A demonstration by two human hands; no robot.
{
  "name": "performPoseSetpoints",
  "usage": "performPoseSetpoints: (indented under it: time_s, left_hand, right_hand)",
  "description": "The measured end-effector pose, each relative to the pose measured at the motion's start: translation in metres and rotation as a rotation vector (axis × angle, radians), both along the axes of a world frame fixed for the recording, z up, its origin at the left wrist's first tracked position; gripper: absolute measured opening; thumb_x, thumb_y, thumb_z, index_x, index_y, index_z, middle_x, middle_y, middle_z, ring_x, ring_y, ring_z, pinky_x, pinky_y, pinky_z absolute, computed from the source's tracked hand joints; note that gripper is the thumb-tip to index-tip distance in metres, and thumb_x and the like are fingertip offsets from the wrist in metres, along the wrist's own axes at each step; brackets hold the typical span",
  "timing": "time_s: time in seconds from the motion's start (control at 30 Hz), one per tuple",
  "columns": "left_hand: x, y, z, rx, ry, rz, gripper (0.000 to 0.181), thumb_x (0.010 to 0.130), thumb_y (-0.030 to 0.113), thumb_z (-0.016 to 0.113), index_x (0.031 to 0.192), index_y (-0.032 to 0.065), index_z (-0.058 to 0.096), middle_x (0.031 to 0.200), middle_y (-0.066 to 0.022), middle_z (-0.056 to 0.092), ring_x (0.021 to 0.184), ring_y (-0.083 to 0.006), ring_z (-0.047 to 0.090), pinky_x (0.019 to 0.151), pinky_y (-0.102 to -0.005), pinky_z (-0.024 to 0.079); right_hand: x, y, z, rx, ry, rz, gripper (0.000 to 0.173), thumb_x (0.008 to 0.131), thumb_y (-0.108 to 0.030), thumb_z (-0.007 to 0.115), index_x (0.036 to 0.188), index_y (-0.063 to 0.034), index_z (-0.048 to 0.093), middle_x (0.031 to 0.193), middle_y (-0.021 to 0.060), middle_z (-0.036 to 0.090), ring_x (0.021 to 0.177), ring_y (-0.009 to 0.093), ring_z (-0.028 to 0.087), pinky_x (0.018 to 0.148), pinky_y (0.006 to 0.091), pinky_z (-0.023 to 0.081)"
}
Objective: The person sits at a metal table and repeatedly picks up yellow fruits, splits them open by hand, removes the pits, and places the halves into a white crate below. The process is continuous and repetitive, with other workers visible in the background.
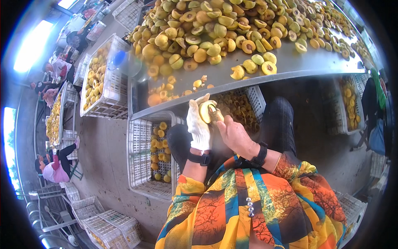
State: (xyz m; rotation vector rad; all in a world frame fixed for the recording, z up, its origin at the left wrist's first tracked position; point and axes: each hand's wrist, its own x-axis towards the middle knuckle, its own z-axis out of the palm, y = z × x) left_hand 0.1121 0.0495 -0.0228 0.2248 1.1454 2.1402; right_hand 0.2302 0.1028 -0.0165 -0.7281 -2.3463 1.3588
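My left hand (199, 124), in a white knit glove, holds a halved yellow-green stone fruit (205, 112) with its cut face turned to the right. From the right, my bare right hand (234, 133) grips a small hand tool (216, 114), whose tip is at the middle of the cut face. Most of that tool is hidden by my fingers, so its exact kind cannot be told. Both hands are just in front of the metal table's edge (199, 101), over a crate (258, 99) of brownish fruit pieces.
Halved fruit (192, 40) is heaped on the metal table (217, 77). A white plastic crate (135, 155) with some fruit halves stands by my left leg. Another full crate (107, 84) is at the table's left end. Several people (56, 168) sit farther left.
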Motion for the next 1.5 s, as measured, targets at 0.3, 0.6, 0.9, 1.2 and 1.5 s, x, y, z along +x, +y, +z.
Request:
performPoseSetpoints:
  time_s: [0.3, 0.6, 0.9, 1.2, 1.5]
  left_hand:
    - [-0.011, -0.001, 0.008, -0.219, 0.191, -0.233, 0.055, 0.097, 0.044, 0.038, 0.098, -0.0054, 0.061, 0.076, -0.0136, 0.063, 0.061, -0.0174, 0.059, 0.059, -0.0254, 0.049]
    - [-0.016, -0.002, 0.012, -0.14, 0.197, -0.361, 0.061, 0.093, 0.051, 0.042, 0.116, -0.0046, 0.055, 0.094, -0.0168, 0.065, 0.074, -0.0239, 0.064, 0.067, -0.0314, 0.052]
    - [-0.003, 0.006, 0.008, -0.24, 0.122, -0.221, 0.051, 0.091, 0.044, 0.051, 0.105, -0.004, 0.061, 0.084, -0.0132, 0.065, 0.063, -0.0183, 0.06, 0.057, -0.0262, 0.047]
    - [-0.004, 0.006, 0.005, -0.131, -0.377, -0.255, 0.047, 0.09, 0.047, 0.051, 0.101, 0.0024, 0.062, 0.079, -0.0108, 0.065, 0.061, -0.0193, 0.061, 0.049, -0.0262, 0.048]
    - [-0.032, -0.013, 0.005, -0.181, -0.355, 0.114, 0.05, 0.089, 0.056, 0.048, 0.094, 0.0076, 0.059, 0.08, -0.0097, 0.061, 0.067, -0.0206, 0.058, 0.05, -0.0255, 0.044]
  right_hand:
    - [0.007, 0.0, -0.002, -0.137, -0.023, 0.092, 0.035, 0.097, -0.028, 0.041, 0.086, 0.0041, 0.047, 0.064, 0.0285, 0.055, 0.065, 0.047, 0.057, 0.055, 0.0477, 0.045]
    - [0.008, 0.014, 0.021, -0.53, -0.165, 0.156, 0.05, 0.099, -0.04, 0.031, 0.085, 0.0039, 0.051, 0.053, 0.0134, 0.054, 0.043, 0.025, 0.057, 0.042, 0.0352, 0.045]
    - [0.005, 0.005, 0.017, -0.927, -0.071, 0.17, 0.045, 0.098, -0.045, 0.031, 0.089, -0.0036, 0.045, 0.052, -0.0013, 0.041, 0.037, 0.008, 0.043, 0.035, 0.0221, 0.038]
    - [0.004, -0.002, 0.01, -0.739, -0.086, 0.099, 0.049, 0.099, -0.041, 0.034, 0.086, 0.0032, 0.051, 0.056, 0.0101, 0.051, 0.044, 0.019, 0.053, 0.04, 0.0309, 0.043]
    - [0.003, 0.013, -0.011, -0.249, -0.06, 0.133, 0.035, 0.092, -0.033, 0.054, 0.082, 0.0007, 0.05, 0.062, 0.0184, 0.054, 0.056, 0.03, 0.054, 0.053, 0.0379, 0.044]
